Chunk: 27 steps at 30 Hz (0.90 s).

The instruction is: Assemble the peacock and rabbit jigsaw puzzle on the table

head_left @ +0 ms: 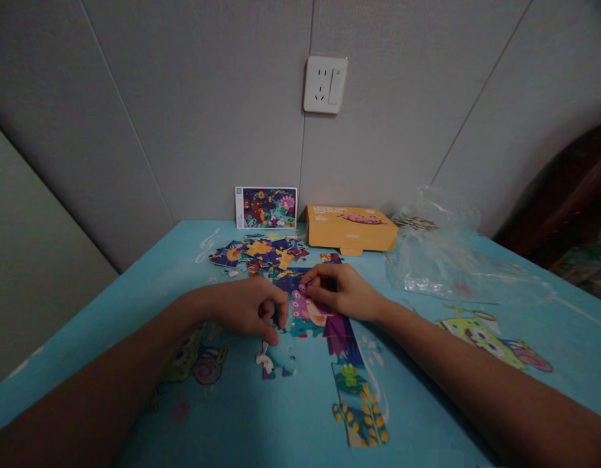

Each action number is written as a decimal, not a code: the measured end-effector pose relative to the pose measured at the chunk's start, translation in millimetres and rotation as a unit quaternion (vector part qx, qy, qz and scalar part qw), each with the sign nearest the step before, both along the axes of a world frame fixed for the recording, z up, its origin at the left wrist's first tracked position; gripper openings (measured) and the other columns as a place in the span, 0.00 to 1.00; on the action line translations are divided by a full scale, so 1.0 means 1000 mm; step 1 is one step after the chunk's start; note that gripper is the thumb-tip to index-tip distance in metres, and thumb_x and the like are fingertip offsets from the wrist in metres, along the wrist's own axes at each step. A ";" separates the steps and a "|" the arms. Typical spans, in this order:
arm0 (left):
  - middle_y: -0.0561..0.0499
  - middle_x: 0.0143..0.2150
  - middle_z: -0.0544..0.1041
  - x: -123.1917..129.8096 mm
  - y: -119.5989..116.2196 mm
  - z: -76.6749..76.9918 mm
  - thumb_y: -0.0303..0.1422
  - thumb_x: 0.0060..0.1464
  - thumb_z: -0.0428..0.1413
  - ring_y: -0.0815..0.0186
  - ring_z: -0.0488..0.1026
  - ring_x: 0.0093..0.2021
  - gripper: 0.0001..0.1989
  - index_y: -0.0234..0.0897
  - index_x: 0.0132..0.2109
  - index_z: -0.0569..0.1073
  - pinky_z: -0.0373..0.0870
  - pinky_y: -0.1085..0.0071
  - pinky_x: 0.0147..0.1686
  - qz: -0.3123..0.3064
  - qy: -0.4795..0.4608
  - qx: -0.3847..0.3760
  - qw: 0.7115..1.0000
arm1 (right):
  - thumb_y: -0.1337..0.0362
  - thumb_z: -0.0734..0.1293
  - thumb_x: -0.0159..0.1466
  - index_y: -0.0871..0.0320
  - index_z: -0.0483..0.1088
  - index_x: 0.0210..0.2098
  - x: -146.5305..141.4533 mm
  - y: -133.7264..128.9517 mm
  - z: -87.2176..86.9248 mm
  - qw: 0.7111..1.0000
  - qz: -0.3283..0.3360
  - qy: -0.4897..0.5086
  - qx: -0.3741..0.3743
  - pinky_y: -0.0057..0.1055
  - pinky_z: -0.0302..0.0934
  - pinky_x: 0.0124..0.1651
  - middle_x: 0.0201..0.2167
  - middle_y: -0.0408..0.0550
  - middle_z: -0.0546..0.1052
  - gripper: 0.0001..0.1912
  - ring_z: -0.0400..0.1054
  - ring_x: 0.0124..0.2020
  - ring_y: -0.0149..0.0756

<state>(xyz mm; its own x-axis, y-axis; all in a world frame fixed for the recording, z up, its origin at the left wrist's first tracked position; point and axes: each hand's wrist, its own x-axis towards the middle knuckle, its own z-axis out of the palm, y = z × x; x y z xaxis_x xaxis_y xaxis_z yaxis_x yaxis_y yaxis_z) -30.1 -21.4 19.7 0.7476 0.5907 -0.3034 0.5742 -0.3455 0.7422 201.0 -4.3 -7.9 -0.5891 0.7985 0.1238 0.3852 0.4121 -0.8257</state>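
My right hand (342,290) pinches a small purple puzzle piece (303,288) between thumb and fingertips, at the upper left of a joined section. That joined puzzle section (336,335) shows a pink and purple figure and runs down the right side. My left hand (256,307) is curled just left of the section. Its fingers are bent in towards the thumb, and whatever they may hold is hidden. Below its thumb lies a loose pale-blue puzzle piece (279,357) with a white animal. A frog and yellow leaves mark the lower end of the joined strip (366,416).
Behind my hands is a heap of loose puzzle pieces (256,252). A picture card (267,208) leans on the wall beside an orange box (351,229). Clear plastic bags (441,266) lie at the right on the blue patterned tabletop (222,416). A socket (325,84) is on the wall.
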 end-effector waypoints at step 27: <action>0.60 0.20 0.64 0.001 0.002 -0.003 0.33 0.48 0.63 0.76 0.61 0.20 0.09 0.35 0.37 0.78 0.56 0.79 0.21 -0.031 -0.022 0.075 0.996 | 0.62 0.66 0.60 0.63 0.73 0.36 0.001 0.003 -0.005 1.000 0.018 -0.023 -0.004 0.24 0.54 0.25 0.22 0.41 0.70 0.10 0.60 0.22 0.26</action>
<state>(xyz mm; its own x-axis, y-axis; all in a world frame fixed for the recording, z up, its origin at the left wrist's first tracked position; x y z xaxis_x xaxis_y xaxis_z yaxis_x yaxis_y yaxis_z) -28.8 -19.4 16.9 0.7946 0.5792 -0.1820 0.5166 -0.4876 0.7039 202.2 -1.8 -13.1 -0.6223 0.7777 0.0891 0.4075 0.4190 -0.8114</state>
